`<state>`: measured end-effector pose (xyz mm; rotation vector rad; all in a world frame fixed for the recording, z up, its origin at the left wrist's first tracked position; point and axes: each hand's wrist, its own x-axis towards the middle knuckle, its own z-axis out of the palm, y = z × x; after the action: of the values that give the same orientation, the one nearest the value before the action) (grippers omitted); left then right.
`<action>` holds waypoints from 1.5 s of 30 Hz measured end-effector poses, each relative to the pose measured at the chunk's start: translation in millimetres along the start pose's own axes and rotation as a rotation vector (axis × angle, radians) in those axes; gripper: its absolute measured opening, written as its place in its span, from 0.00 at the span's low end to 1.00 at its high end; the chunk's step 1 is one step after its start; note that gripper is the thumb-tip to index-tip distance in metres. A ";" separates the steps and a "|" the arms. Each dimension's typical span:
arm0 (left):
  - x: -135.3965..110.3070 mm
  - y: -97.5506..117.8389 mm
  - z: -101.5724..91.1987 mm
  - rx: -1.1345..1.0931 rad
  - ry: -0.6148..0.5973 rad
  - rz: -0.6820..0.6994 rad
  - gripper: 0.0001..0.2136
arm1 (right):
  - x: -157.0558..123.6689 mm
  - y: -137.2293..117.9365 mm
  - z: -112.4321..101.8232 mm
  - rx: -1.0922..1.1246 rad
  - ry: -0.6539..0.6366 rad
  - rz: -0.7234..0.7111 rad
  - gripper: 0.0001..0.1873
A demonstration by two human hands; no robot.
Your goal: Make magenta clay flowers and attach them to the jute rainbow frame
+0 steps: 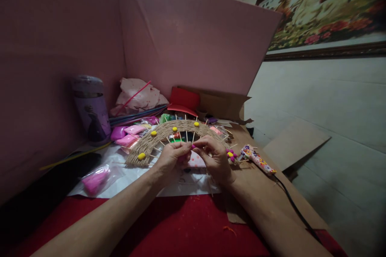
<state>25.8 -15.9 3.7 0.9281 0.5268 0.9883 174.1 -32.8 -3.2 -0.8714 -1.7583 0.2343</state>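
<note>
My left hand point(172, 156) and my right hand point(213, 156) meet in front of me, fingers pinched together on a small pink clay piece point(193, 146). Just behind them lies a jute-wrapped arch point(164, 132) with toothpicks sticking out, several tipped with yellow clay balls point(141, 156). A small pink clay flower with a yellow centre point(230, 154) sits right of my right hand. A dotted glue gun point(256, 158) lies further right, its black cord trailing toward me.
Bags of pink and purple clay point(128, 134) lie left of the arch, one pink bag point(95, 180) nearer me. A purple bottle point(91, 108) stands at the left. Pink board walls point(193, 40) enclose the back. Red cloth point(181, 225) covers the near surface.
</note>
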 end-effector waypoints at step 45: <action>66.8 -2.8 49.5 0.542 0.305 0.018 0.03 | 53.7 81.0 -92.1 -0.048 -0.101 0.402 0.08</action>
<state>95.7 21.6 28.8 1.2675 1.0802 1.0293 284.9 36.1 26.6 -1.2650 -1.6722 0.5074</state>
